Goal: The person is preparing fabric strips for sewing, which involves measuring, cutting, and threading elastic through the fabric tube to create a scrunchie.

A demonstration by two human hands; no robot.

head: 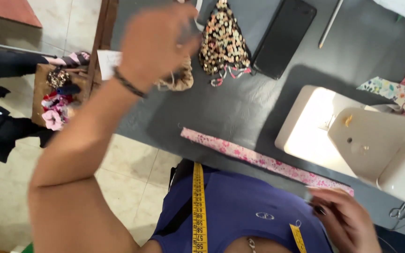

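Pink floral fabric strip (258, 159) lies flat on the dark grey surface (221, 107), long axis running from centre-left of the frame down to lower right, roughly along the near edge.

Right hand (348, 220), lower right of frame: fingertips sit at the strip's lower-right end, touching or pinching it. Fingers are curled, but I can't tell whether they actually clamp the cloth.

Left hand (158, 44), upper left of centre, is raised over the far part of the surface and motion-blurred. Fingers look loosely curled over a beige cloth bundle (179, 79) just below it; can't tell if it grips anything. It is well apart from the strip.

So the right hand is the nearer one, at the strip's end; the strip's other end lies free, pointing toward the left forearm.

Around it:
- patterned button-print cloth piece (223, 44), top centre, just right of the left hand
- black phone (284, 37) beside it
- white sewing machine (362, 140) at right, lamp on, just beyond the strip
- yellow tape measure (198, 206) hanging over the blue shirt, bottom centre
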